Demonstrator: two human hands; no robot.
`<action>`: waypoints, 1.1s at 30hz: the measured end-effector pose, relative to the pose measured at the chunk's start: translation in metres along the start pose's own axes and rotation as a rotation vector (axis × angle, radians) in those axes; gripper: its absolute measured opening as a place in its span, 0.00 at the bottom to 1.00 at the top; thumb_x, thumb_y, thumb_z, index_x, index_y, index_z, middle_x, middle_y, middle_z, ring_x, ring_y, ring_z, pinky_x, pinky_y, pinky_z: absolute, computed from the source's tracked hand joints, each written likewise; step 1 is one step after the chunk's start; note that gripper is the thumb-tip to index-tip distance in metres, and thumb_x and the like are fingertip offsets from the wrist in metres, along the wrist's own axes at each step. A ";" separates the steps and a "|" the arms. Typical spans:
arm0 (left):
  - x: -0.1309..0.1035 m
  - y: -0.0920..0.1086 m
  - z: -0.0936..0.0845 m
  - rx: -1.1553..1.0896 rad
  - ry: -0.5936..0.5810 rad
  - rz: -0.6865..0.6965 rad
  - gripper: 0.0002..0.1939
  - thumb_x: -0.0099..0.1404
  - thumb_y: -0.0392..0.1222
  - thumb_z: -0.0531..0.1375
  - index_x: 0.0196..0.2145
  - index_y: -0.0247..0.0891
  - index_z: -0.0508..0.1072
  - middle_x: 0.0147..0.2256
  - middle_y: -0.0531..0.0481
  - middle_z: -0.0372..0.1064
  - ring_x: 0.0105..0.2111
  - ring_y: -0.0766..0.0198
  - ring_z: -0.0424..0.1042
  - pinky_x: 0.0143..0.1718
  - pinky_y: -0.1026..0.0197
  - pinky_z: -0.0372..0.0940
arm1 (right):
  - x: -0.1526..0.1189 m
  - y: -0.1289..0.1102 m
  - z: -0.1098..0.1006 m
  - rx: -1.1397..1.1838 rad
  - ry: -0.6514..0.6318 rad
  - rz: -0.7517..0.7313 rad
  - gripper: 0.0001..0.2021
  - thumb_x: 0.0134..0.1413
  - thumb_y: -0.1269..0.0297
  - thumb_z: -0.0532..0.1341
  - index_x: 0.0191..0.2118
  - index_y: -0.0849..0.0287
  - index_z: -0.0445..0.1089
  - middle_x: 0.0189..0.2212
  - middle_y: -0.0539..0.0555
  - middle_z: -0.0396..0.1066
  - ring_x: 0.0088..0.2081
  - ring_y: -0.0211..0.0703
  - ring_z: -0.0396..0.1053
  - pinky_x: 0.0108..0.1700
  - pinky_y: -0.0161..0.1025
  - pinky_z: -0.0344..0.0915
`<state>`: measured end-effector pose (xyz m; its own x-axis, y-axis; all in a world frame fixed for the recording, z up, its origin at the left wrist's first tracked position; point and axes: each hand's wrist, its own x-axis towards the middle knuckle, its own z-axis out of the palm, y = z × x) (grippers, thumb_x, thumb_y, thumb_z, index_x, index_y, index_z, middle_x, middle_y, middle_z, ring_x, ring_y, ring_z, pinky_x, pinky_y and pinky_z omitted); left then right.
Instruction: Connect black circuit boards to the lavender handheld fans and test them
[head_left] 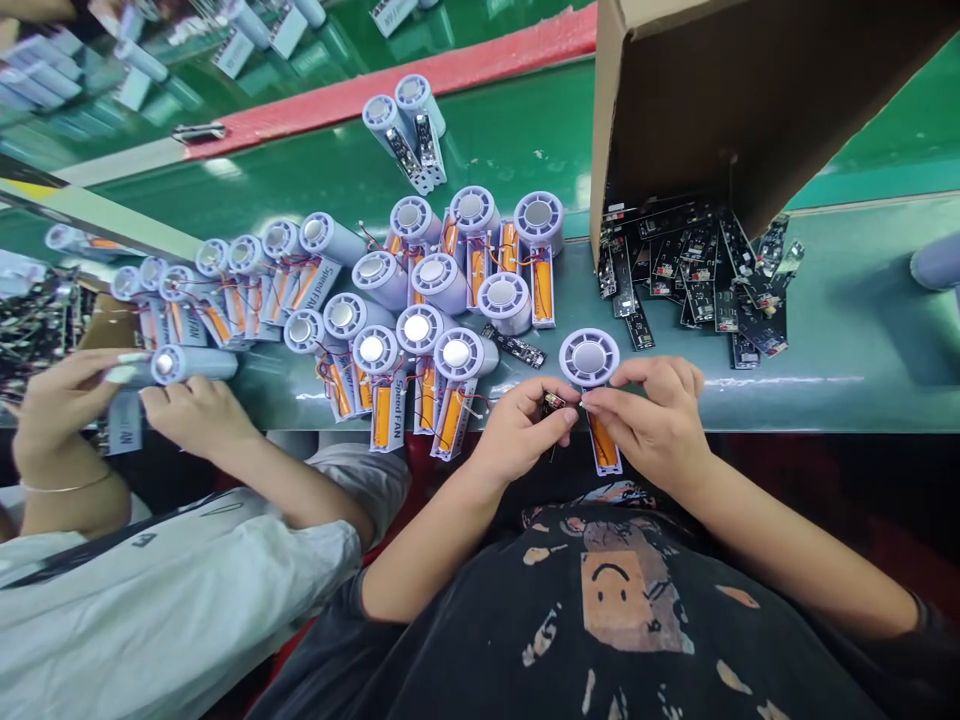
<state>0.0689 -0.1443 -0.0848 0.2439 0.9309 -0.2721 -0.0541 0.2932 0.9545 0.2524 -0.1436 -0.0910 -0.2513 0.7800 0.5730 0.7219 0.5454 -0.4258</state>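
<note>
On the green counter (840, 330) stands a cardboard box (682, 110), with a pile of circuit boards (701, 265) at its mouth. The lilac fan (590, 357) is at the near edge, between the left hand (525, 425) and right hand (652, 415); the left is clamped on a small board (554, 401), while the right has fingertips beside the fan, their grip too small to tell.
</note>
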 end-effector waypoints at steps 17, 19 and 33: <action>0.006 0.005 0.002 0.548 0.128 0.362 0.03 0.60 0.36 0.59 0.28 0.38 0.72 0.27 0.53 0.74 0.27 0.66 0.71 0.32 0.64 0.65 | 0.008 0.004 0.003 0.049 -0.008 -0.055 0.06 0.62 0.64 0.62 0.36 0.50 0.77 0.37 0.50 0.74 0.42 0.45 0.63 0.45 0.45 0.54; 0.006 0.005 0.003 0.593 0.133 0.440 0.04 0.61 0.34 0.58 0.29 0.38 0.72 0.27 0.53 0.73 0.28 0.67 0.71 0.31 0.64 0.65 | 0.008 0.003 0.003 0.098 -0.027 -0.009 0.06 0.62 0.63 0.62 0.33 0.52 0.76 0.35 0.49 0.74 0.41 0.45 0.63 0.45 0.45 0.53; 0.001 0.022 -0.001 1.001 0.052 0.674 0.04 0.65 0.32 0.58 0.34 0.36 0.72 0.31 0.50 0.75 0.32 0.64 0.73 0.35 0.62 0.68 | 0.004 0.005 0.007 0.049 -0.072 0.014 0.09 0.64 0.63 0.60 0.33 0.53 0.75 0.38 0.52 0.71 0.43 0.47 0.60 0.44 0.46 0.52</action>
<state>0.0669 -0.1365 -0.0645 0.4150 0.8463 0.3340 0.6245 -0.5319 0.5719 0.2502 -0.1356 -0.0954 -0.2885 0.8066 0.5159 0.6937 0.5475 -0.4681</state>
